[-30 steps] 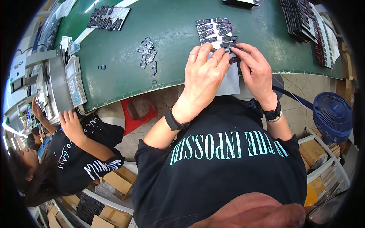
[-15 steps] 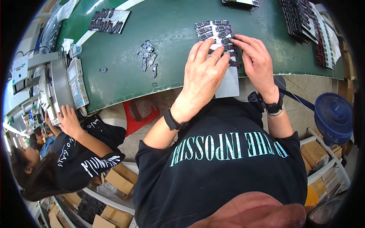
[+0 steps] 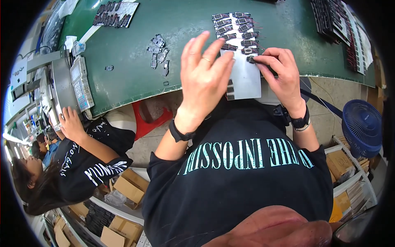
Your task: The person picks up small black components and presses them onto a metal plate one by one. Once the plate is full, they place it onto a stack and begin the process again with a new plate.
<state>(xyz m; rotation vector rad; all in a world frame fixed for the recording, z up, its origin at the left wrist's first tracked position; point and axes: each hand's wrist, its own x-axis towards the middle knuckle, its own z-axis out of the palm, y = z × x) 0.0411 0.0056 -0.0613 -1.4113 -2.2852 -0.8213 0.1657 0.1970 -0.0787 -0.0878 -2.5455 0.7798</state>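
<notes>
A pale flat plate (image 3: 249, 80) lies at the table's near edge. Small black speaker-like modules (image 3: 224, 29) with thin wires sit on it in two columns, over its far part. My right hand (image 3: 284, 72) pinches a small dark module (image 3: 251, 59) between thumb and forefinger, at the plate's right edge just below the right column. Above the plate's left edge is my left hand (image 3: 203, 80), its fingers spread with nothing seen in them; it hides part of the plate. Dark rectangular pads (image 3: 230, 89) show on the plate's near left edge.
Loose grey-black parts (image 3: 156, 50) lie in a heap left on the green table (image 3: 185, 24), with one part (image 3: 109, 68) farther left. Another loaded plate (image 3: 117, 16) is at the far left, stacked ones (image 3: 329, 24) far right. A co-worker (image 3: 86, 152) sits left; a blue fan (image 3: 362, 127) stands right.
My left hand has lifted off the modules and swung left, its fingers spreading. My right hand has moved slightly nearer me. The plate sits a little farther away, and its near left pads now show.
</notes>
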